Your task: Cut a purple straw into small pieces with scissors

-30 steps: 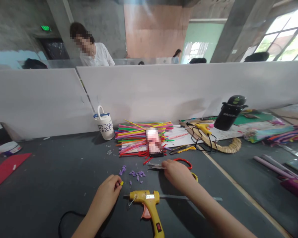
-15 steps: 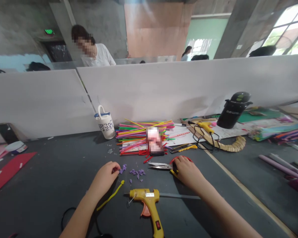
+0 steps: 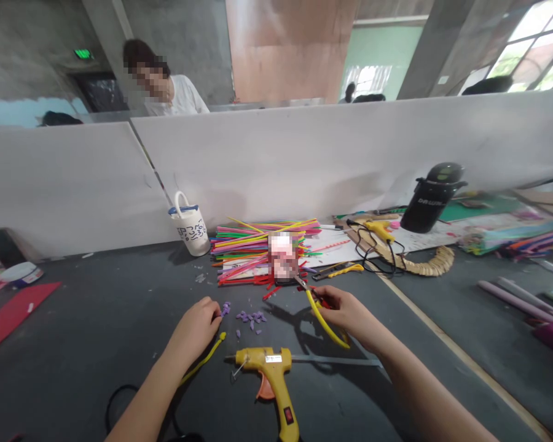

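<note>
My right hand (image 3: 345,312) is closed on a pair of scissors (image 3: 320,310) with a yellow and a red handle loop, lifted off the dark table with the blades pointing up and left. My left hand (image 3: 197,325) rests on the table with its fingers curled at the edge of a scatter of small purple pieces (image 3: 249,318). A thin yellow strip (image 3: 203,358) lies just below that hand. A yellow glue gun (image 3: 270,374) lies in front of me between my arms.
A stack of coloured sticks (image 3: 253,245) lies by the white partition (image 3: 304,159), with a white mug (image 3: 188,230) to its left. A second glue gun (image 3: 378,230), a black jug (image 3: 431,197) and craft materials sit to the right. A red sheet (image 3: 9,310) lies far left. A person stands behind the partition.
My right hand has picked the scissors up off the table and tilted them upward. My left hand let go of the yellow strip and moved to the purple pieces.
</note>
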`<state>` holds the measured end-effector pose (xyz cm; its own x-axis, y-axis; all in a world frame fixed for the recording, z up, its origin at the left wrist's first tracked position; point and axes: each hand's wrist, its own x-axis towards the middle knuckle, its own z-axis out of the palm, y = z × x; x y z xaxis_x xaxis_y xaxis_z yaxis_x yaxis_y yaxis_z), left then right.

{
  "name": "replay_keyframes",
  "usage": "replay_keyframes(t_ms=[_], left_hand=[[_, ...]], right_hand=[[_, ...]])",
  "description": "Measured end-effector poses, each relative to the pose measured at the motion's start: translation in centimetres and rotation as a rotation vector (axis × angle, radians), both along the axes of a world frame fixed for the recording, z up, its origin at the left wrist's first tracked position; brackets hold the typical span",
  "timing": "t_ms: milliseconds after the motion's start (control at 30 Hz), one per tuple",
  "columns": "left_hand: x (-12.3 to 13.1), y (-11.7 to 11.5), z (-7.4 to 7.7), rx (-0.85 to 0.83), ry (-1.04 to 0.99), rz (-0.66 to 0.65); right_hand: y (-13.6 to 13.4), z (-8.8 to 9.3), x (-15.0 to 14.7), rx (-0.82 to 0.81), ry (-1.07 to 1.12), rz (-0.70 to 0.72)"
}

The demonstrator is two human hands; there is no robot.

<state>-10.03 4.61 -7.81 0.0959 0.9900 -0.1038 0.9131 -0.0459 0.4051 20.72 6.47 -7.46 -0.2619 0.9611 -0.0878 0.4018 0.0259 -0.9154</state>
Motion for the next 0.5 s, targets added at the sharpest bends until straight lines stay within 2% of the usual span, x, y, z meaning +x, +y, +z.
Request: replay_keyframes(t_ms=[167,300,400,500], left_hand=[[-0.3,0.1,0.2,-0.019,-0.186,0.091],[-0.2,-0.1,0.8,-0.023,-0.465,0.209],[1.4,-0.8,1.7,-0.03,-0.725,0.246],[4.3,-1.7,2.9,-0.083,-0.96,0.206]], right_hand=[[-0.9,0.8,-0.9,-0.15,0.297,0.036],[-1.2,1.1,-1.1,-0.204,0.405,0.058],[-1.9,1.5,-2.1,-0.212,0.457,0.081],[-2.6,2.4,-4.1,-0.185,0.496,0.119]])
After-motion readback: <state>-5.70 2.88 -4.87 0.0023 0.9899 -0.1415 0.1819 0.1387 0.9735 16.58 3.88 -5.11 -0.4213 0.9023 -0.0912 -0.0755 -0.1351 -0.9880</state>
